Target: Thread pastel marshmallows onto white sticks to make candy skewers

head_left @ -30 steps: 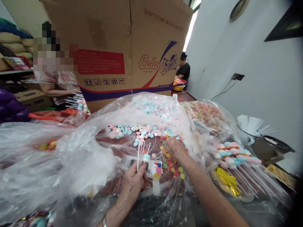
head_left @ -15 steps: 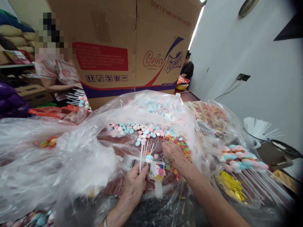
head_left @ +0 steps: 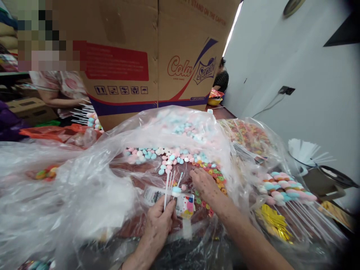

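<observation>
**White sticks (head_left: 168,187) gripped in the left hand (head_left: 159,221), ring-shaped pieces (head_left: 218,176) reached by the right hand (head_left: 206,187)**

At the upper left of the frame, a co-worker (head_left: 71,84) is seen beside a large printed carton (head_left: 120,30). Below, an orange bag (head_left: 56,133) is spread, and the lower left is filled by crumpled clear plastic (head_left: 104,198).

At the centre, pastel sweets (head_left: 146,153) are scattered on a reddish-brown worktop (head_left: 149,178), partly covered by film. The hands are held apart. Just below the centre, the white sticks are clamped upright between the left thumb and fingers, with a blue-and-white sweet (head_left: 176,191) seen among them; a printed packet (head_left: 188,204) is partly hidden behind. Right of these, the right hand is lowered over the ring-shaped pieces, its fingers bent; whether anything is pinched cannot be told.

At the lower right, sweets threaded on sticks (head_left: 291,187) are laid in rows, with gold strips (head_left: 274,223) placed just beside them.
</observation>
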Motion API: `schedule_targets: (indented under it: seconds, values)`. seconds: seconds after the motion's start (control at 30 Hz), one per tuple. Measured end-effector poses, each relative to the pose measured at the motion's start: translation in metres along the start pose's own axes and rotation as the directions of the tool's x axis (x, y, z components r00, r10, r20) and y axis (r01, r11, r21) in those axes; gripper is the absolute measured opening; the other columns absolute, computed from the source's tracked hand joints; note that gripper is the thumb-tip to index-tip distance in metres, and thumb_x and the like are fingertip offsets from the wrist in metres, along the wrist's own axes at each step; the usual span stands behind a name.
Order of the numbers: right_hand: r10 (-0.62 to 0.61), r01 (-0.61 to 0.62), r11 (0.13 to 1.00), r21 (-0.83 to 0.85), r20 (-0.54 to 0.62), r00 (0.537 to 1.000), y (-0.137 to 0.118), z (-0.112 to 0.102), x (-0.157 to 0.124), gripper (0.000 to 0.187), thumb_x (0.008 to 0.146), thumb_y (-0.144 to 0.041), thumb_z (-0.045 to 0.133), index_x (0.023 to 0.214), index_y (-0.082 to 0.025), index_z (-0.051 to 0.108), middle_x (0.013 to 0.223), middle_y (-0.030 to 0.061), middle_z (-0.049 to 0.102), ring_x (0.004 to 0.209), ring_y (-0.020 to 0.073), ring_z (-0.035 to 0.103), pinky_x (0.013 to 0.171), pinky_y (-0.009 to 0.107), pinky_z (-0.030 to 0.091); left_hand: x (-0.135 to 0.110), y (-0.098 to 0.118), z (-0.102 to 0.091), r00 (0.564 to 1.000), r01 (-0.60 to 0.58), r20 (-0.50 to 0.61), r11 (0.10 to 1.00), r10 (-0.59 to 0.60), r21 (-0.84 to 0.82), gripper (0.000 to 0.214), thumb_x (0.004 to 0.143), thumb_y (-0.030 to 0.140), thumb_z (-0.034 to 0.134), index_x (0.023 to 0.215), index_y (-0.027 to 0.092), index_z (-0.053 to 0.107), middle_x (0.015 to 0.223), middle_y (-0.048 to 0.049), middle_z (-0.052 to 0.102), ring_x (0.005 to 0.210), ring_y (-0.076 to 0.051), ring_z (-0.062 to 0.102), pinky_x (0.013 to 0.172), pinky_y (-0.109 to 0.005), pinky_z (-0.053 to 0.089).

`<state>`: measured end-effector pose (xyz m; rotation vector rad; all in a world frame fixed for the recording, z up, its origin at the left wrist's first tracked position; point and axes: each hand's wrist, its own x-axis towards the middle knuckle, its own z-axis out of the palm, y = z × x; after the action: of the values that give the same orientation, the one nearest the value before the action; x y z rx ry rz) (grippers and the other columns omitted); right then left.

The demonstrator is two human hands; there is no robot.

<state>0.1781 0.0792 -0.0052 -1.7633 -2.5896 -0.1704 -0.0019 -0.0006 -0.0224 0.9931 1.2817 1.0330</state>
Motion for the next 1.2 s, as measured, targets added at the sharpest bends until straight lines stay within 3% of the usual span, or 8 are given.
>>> schedule_targets:
  seconds: [0.17,0.3,0.4,0.5,0.6,0.9,1.1,1.2]
  values:
    - [0.174,-0.173,0.984,0.036,-0.011,0.985,-0.002,-0.004,0.008,0.025,0.088,-0.005,0.045,0.096,-0.017,0.065,0.101,0.0128,0.069,0.098,0.0247,0.061,0.081,0.031,0.043,0.002,-0.006,-0.002,1.000,-0.022,0.007,1.000,0.022,-0.009,0.029,0.079,0.047,0.058,0.066,0.021,0.057,0.042,0.0088,0.046,0.031,-0.007,0.032,0.031,-0.018,0.021]
    - [0.323,-0.268,0.857,0.440,-0.053,0.945,0.009,-0.007,0.012,0.015,0.079,-0.009,0.052,0.082,-0.018,0.064,0.086,0.0074,0.070,0.082,0.0202,0.063,0.070,0.028,0.043,0.005,-0.014,-0.003,0.998,-0.056,0.015,0.998,0.055,0.007,0.028,0.082,0.045,0.057,0.069,0.020,0.060,0.046,0.0080,0.050,0.032,-0.007,0.033,0.033,-0.019,0.025]
    - [0.388,-0.192,0.371,0.908,0.037,0.921,0.013,-0.011,0.009,0.004,0.075,-0.021,0.059,0.078,-0.019,0.061,0.069,0.0009,0.066,0.060,0.0145,0.057,0.057,0.025,0.041,0.006,-0.018,-0.002,0.998,-0.061,0.024,0.998,0.061,0.008,0.028,0.082,0.045,0.058,0.072,0.020,0.063,0.047,0.0074,0.051,0.034,-0.009,0.037,0.036,-0.020,0.029]
    - [0.311,-0.112,-0.182,0.977,0.166,0.936,0.007,-0.016,0.006,0.018,0.068,-0.030,0.072,0.078,-0.018,0.062,0.064,-0.0013,0.065,0.052,0.0111,0.055,0.050,0.022,0.040,0.005,-0.018,-0.001,0.997,-0.063,0.053,0.998,0.063,-0.011,0.026,0.083,0.044,0.057,0.076,0.020,0.065,0.049,0.0076,0.050,0.036,-0.010,0.040,0.038,-0.020,0.032]
    - [0.262,-0.086,-0.375,0.923,0.195,0.945,-0.002,-0.019,0.005,0.023,0.061,-0.027,0.080,0.076,-0.017,0.066,0.065,-0.0025,0.066,0.051,0.0082,0.055,0.050,0.020,0.043,0.004,-0.016,-0.001,0.995,-0.074,0.066,0.997,0.074,-0.005,0.025,0.084,0.042,0.056,0.078,0.020,0.066,0.050,0.0076,0.049,0.038,-0.010,0.040,0.039,-0.020,0.033]
    - [0.258,-0.061,-0.360,0.931,0.162,0.952,-0.011,-0.022,0.004,0.021,0.062,-0.028,0.081,0.077,-0.018,0.069,0.067,-0.0020,0.068,0.053,0.0107,0.061,0.053,0.023,0.050,0.003,-0.012,-0.001,0.996,-0.071,0.052,0.997,0.070,0.033,0.024,0.085,0.041,0.054,0.074,0.021,0.063,0.051,0.0066,0.050,0.040,-0.011,0.042,0.042,-0.022,0.035]
    - [0.339,-0.005,0.116,0.993,-0.035,0.940,-0.010,-0.026,-0.006,0.016,0.073,-0.029,0.071,0.086,-0.022,0.077,0.085,0.0018,0.075,0.076,0.0163,0.068,0.071,0.028,0.055,0.003,-0.008,-0.001,0.996,-0.069,0.068,0.995,0.064,0.073,0.027,0.084,0.042,0.053,0.068,0.021,0.058,0.047,0.0077,0.045,0.038,-0.010,0.035,0.039,-0.021,0.028]
    - [0.324,-0.029,0.151,0.988,-0.021,0.946,-0.010,-0.027,-0.009,0.021,0.074,-0.033,0.068,0.090,-0.022,0.077,0.086,0.0026,0.075,0.073,0.0170,0.070,0.071,0.030,0.056,0.004,-0.010,-0.002,0.994,-0.068,0.091,0.997,0.064,0.042,0.027,0.085,0.042,0.053,0.069,0.021,0.058,0.047,0.0085,0.044,0.038,-0.009,0.031,0.038,-0.021,0.026]
